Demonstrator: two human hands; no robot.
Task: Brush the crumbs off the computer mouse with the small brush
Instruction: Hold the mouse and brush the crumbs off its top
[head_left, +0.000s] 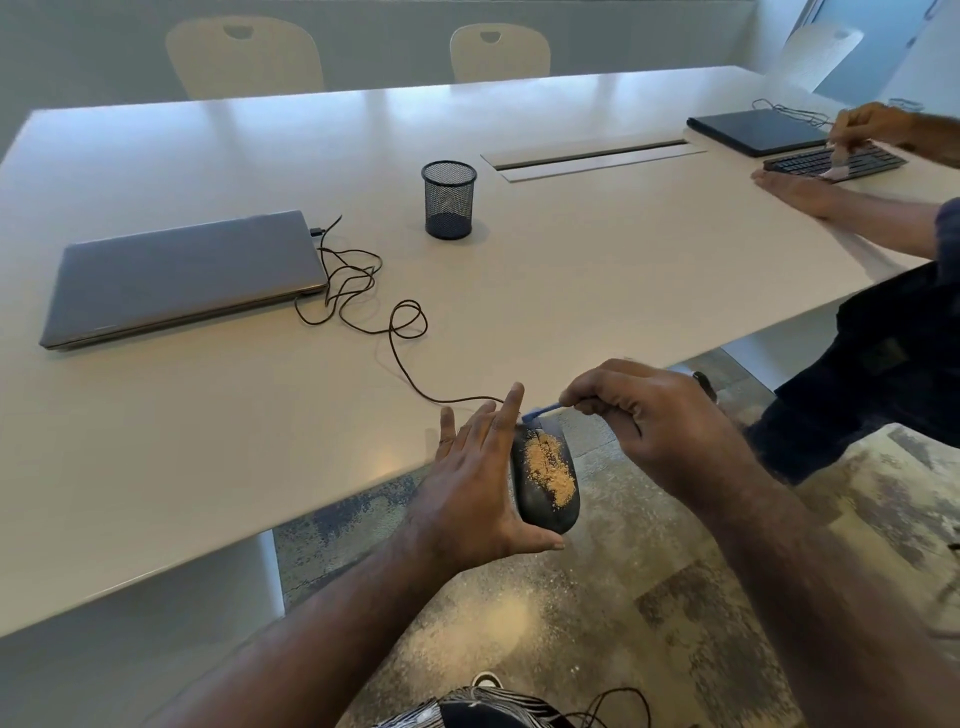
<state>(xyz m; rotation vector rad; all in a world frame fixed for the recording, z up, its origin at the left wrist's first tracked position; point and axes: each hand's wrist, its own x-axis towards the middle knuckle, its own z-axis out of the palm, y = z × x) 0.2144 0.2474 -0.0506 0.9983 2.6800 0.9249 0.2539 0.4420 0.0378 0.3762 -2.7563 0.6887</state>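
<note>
A black computer mouse (535, 501) is held out past the table's front edge, over the floor. A patch of tan crumbs (549, 469) covers its top. My left hand (475, 483) grips the mouse from the left side, thumb under its near end, fingers stretched up. My right hand (644, 415) pinches a small blue brush (543, 412), whose tip touches the front end of the mouse. The mouse's dark cable (395, 332) runs back over the table in loops to a closed grey laptop (182, 278).
A black mesh pen cup (449, 200) stands mid-table on the white table (597, 270). At the far right another person brushes a black keyboard (810, 163) beside a dark laptop (756, 132); their legs are at my right. Chairs stand behind the table.
</note>
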